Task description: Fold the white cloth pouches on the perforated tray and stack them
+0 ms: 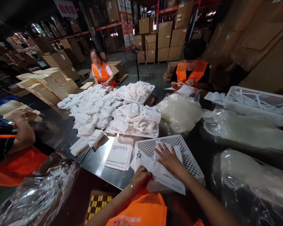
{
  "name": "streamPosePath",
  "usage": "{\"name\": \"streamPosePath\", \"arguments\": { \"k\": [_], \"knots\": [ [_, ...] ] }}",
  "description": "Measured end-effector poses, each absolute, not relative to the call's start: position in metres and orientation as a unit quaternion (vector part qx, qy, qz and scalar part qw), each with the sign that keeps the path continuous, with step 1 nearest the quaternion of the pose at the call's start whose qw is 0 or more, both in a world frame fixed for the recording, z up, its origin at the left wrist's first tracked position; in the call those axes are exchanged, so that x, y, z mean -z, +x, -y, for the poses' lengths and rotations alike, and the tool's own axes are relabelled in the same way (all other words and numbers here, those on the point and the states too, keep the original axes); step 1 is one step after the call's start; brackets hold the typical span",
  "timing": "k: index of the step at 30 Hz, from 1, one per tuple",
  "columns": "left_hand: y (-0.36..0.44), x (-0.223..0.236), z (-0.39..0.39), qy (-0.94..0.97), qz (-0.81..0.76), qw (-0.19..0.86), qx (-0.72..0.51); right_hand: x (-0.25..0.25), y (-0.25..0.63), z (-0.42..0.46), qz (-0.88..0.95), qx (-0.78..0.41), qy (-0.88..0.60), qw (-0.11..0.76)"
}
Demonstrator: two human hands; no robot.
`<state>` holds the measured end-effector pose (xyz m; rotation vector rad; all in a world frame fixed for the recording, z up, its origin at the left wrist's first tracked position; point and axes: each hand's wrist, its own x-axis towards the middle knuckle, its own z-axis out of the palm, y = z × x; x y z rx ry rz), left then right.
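Note:
A white printed bag (166, 179) lies over a white plastic basket (190, 153) in front of me. My right hand (169, 159) rests flat on the bag with its fingers spread. At the bag's near left edge, my left hand (141, 179) is closed, its fingers curled on the fabric; the fingertips are partly hidden. Left of the basket lies a flat stack of white bags (119, 153) with dark lettering. Just beyond is another basket (153, 135) heaped with folded white packets (134, 117).
A large pile of white packets (91, 106) covers the table's far left. Clear plastic sacks (180, 111) lie to the right, near a white crate (257, 102). Two co-workers in orange vests (103, 73) sit across; another person's arm (24, 131) is at left.

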<state>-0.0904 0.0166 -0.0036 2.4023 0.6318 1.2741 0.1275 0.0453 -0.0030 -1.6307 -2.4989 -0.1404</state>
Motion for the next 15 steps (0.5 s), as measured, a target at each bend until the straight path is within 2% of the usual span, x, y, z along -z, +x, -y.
{"name": "streamPosePath", "arguments": {
  "k": [5,10,12,15],
  "knots": [
    [-0.12,-0.016,-0.014,0.886,-0.153,0.044,-0.436,-0.006,0.146,-0.041,0.847,0.004,-0.512,0.143],
    [-0.135,-0.034,-0.026,0.901,-0.066,-0.098,-0.417,-0.016,0.18,-0.012,0.825,0.1,-0.498,0.25],
    [-0.134,-0.035,-0.031,0.895,-0.039,-0.119,-0.429,-0.01,0.193,0.01,0.823,0.137,-0.488,0.256],
    [-0.13,-0.034,-0.036,0.891,-0.012,-0.095,-0.444,0.007,0.197,0.042,0.842,0.178,-0.453,0.233]
  ]
}}
